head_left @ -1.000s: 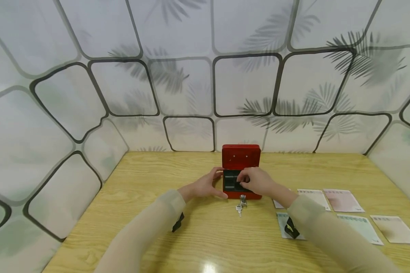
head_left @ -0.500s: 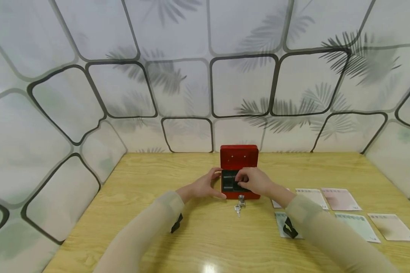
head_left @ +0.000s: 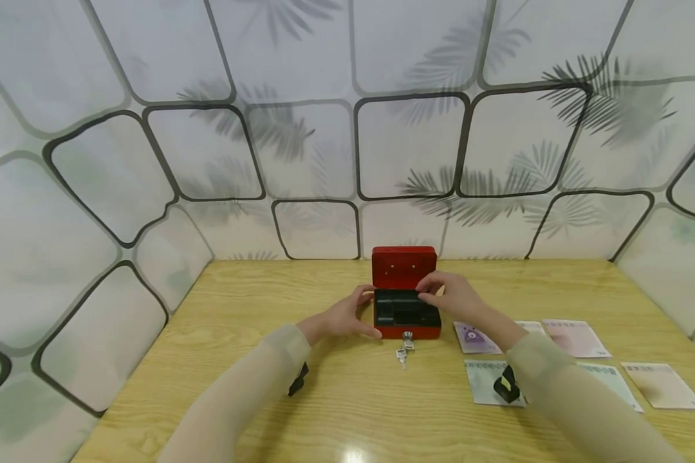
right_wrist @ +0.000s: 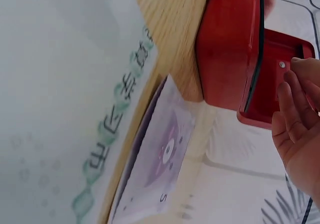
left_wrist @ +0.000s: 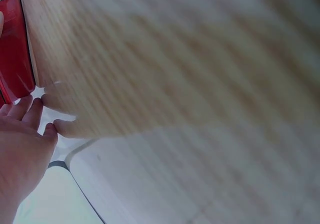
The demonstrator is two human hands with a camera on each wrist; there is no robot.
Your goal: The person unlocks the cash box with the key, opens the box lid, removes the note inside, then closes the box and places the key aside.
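Note:
A small red cash box sits on the table with its lid raised and a black tray inside. A silver lock with keys hangs at its front. My left hand holds the box's left side, thumb at the front corner and fingers at the back. In the left wrist view its fingertips touch the red wall. My right hand is over the tray's back right corner, fingers bent and thumb close to them. Nothing shows between them in the right wrist view, where the hand is in front of the lid.
To the right lie several pale cards in two rows, among them a purple card, a mint card, a pink card and a beige card. My right forearm crosses above some. A patterned curtain wall stands behind the table.
My right hand has lifted from the middle of the tray and moved right and back to its corner, uncovering the tray and the purple card. My left hand stays at the box.

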